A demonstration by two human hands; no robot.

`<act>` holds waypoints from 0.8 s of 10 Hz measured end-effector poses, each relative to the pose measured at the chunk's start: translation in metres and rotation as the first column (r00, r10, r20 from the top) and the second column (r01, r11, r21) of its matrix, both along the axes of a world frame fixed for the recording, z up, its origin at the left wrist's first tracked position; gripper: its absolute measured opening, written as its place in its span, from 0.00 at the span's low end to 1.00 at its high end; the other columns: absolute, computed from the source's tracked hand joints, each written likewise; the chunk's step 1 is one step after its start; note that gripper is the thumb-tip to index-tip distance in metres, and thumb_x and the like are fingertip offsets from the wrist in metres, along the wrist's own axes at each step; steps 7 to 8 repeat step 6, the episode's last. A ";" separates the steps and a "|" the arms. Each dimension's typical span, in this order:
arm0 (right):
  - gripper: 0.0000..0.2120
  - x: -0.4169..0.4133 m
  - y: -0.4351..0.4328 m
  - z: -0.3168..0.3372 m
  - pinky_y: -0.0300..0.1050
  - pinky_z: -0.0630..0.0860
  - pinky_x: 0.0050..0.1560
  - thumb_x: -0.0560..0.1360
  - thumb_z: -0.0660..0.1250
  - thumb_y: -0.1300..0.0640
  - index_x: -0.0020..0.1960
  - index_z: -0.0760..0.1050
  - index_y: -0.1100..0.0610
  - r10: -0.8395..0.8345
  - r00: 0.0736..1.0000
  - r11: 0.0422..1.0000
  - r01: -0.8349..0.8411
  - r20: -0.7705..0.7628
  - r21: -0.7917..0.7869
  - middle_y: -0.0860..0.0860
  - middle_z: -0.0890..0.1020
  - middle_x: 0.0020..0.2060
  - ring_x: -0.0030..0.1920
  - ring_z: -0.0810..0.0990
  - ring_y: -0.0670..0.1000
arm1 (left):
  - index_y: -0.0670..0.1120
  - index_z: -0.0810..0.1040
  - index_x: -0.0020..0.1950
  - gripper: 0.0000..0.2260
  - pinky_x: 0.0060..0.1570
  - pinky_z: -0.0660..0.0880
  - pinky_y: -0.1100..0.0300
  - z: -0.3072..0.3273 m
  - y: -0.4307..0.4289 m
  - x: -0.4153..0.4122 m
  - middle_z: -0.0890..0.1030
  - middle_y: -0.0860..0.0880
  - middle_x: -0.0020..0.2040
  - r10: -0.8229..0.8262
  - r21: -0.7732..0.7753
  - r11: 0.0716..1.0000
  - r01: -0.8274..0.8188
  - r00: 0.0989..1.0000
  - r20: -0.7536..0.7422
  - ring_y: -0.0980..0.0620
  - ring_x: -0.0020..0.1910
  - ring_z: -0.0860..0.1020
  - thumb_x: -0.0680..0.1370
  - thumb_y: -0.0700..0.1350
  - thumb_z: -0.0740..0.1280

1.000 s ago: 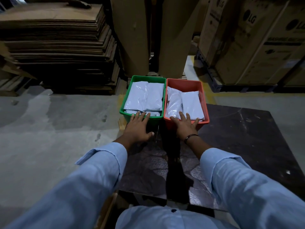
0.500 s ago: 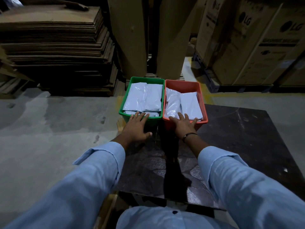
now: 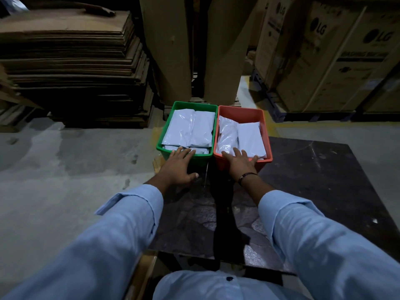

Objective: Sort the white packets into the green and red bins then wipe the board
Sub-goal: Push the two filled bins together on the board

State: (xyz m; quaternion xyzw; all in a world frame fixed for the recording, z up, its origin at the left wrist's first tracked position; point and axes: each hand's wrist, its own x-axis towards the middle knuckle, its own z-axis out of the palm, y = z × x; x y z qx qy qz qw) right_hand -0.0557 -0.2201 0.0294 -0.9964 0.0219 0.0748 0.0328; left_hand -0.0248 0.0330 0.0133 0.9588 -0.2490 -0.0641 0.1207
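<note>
Two bins loaded: white packets sit in green bin and red bin, at the far edge of the board. Likely light, floppy, slick; pinch edges. Left grip and right grip lie flat on the near rims, holding nothing.

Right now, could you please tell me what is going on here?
A person in pale blue sleeves rests the left hand on the near rim of the green plastic bin and the right hand on that of the red plastic bin, fingers straight. Both bins stand side by side at the far edge of the dark board, holding white plastic packets.
</note>
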 end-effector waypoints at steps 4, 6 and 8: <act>0.34 -0.005 0.006 -0.002 0.75 0.44 0.73 0.78 0.64 0.56 0.80 0.53 0.46 0.028 1.000 1.000 -0.028 0.011 -0.011 0.56 0.54 0.80 0.79 0.51 0.63 | 0.47 0.52 0.84 0.41 0.81 0.47 0.46 0.006 -0.003 -0.003 0.55 0.45 0.83 -0.004 0.022 1.000 0.004 1.000 0.010 0.41 0.83 0.48 0.79 0.61 0.66; 0.30 -0.006 0.013 0.000 0.73 0.47 0.74 0.80 0.59 0.56 0.79 0.54 0.49 0.008 0.996 1.000 -0.010 0.093 0.019 0.55 0.57 0.79 0.79 0.54 0.61 | 0.46 0.52 0.84 0.40 0.81 0.47 0.47 0.016 -0.015 -0.007 0.55 0.45 0.83 -0.072 0.001 0.997 0.072 0.994 0.086 0.42 0.83 0.48 0.79 0.61 0.65; 0.30 -0.006 0.013 0.000 0.73 0.47 0.74 0.80 0.59 0.56 0.79 0.54 0.49 0.008 0.996 1.000 -0.010 0.093 0.019 0.55 0.57 0.79 0.79 0.54 0.61 | 0.46 0.52 0.84 0.40 0.81 0.47 0.47 0.016 -0.015 -0.007 0.55 0.45 0.83 -0.072 0.001 0.997 0.072 0.994 0.086 0.42 0.83 0.48 0.79 0.61 0.65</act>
